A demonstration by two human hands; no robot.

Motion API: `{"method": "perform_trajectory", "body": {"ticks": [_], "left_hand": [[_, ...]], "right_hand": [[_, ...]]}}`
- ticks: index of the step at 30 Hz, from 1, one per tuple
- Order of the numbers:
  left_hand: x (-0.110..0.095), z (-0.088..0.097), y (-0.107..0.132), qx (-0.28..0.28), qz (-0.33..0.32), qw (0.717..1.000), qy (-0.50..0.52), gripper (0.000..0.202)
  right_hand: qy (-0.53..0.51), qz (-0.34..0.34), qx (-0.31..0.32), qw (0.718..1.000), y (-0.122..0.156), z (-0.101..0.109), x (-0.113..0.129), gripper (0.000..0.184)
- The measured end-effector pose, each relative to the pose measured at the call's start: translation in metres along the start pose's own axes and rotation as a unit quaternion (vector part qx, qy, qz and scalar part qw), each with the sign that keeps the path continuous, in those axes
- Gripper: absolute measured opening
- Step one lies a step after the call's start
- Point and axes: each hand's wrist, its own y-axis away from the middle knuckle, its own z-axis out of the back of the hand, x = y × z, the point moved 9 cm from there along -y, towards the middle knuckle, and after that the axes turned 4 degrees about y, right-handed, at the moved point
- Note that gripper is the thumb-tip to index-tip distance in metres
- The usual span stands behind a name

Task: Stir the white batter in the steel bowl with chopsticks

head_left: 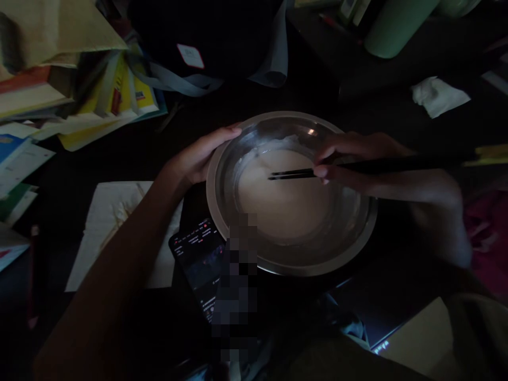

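A wide metal bowl [359,233] stands on the dark table, holding a pale, milky liquid [278,206]. My left hand [202,153] grips the bowl's left rim, thumb over the edge and fingers against the outer wall. Over the right side of the bowl, my right hand [345,156] is closed around a pair of dark chopsticks [293,174]. Their tips point left, at or just above the liquid; I cannot tell whether they touch it. The chopsticks' rear ends reach past my wrist to the right.
A lit phone [198,259] lies by the bowl's lower left, partly covered by a pixelated patch. White paper [119,201] with thin sticks is under my left forearm. Books [35,95] pile at the left, a black bag [206,32] behind. A crumpled tissue [440,98] and green bottle [392,32] sit right.
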Motion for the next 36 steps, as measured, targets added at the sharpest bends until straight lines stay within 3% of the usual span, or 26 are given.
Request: {"method": "perform_trajectory", "body": {"ticks": [3,7,10,15,17,21,24,29,32,34,36], "left_hand": [[0.000,-0.002,0.001,0.005,0.003,1.000,0.003,0.030],[-0.001,-0.001,0.000,-0.005,0.001,1.000,-0.004,0.034],[-0.001,-0.001,0.000,-0.010,-0.004,1.000,-0.013,0.035],[0.000,0.000,0.001,-0.011,0.004,1.000,-0.003,0.030],[0.000,0.001,0.001,-0.013,0.006,1.000,0.000,0.028],[-0.001,-0.001,0.000,-0.009,0.004,1.000,0.002,0.029],[0.000,0.001,0.000,-0.013,0.005,1.000,0.005,0.029],[0.001,0.003,0.000,-0.015,0.004,1.000,0.012,0.026],[0.001,0.002,-0.001,-0.004,0.004,1.000,0.014,0.028],[0.001,-0.001,-0.002,0.010,0.000,1.000,0.011,0.030],[0.000,-0.002,-0.002,0.015,-0.006,1.000,0.005,0.032]], "right_hand": [[0.007,-0.007,0.028,1.000,0.005,0.007,-0.005,0.012],[-0.047,0.094,0.133,0.986,0.006,-0.015,0.013,0.014],[-0.044,0.099,0.097,0.989,0.000,-0.019,0.014,0.015],[0.007,0.006,0.002,1.000,0.001,0.009,-0.009,0.015],[0.003,0.007,0.025,1.000,0.003,0.012,-0.010,0.016],[-0.045,0.091,0.143,0.985,0.005,-0.012,0.007,0.014],[-0.060,0.101,0.109,0.987,0.000,-0.019,0.013,0.016],[-0.006,0.007,0.011,1.000,0.001,0.003,-0.005,0.010],[-0.032,0.031,0.054,0.998,0.004,0.003,-0.004,0.012],[-0.066,0.081,0.117,0.988,0.005,-0.011,0.006,0.011],[-0.083,0.110,0.132,0.982,0.003,-0.022,0.013,0.013]]}}
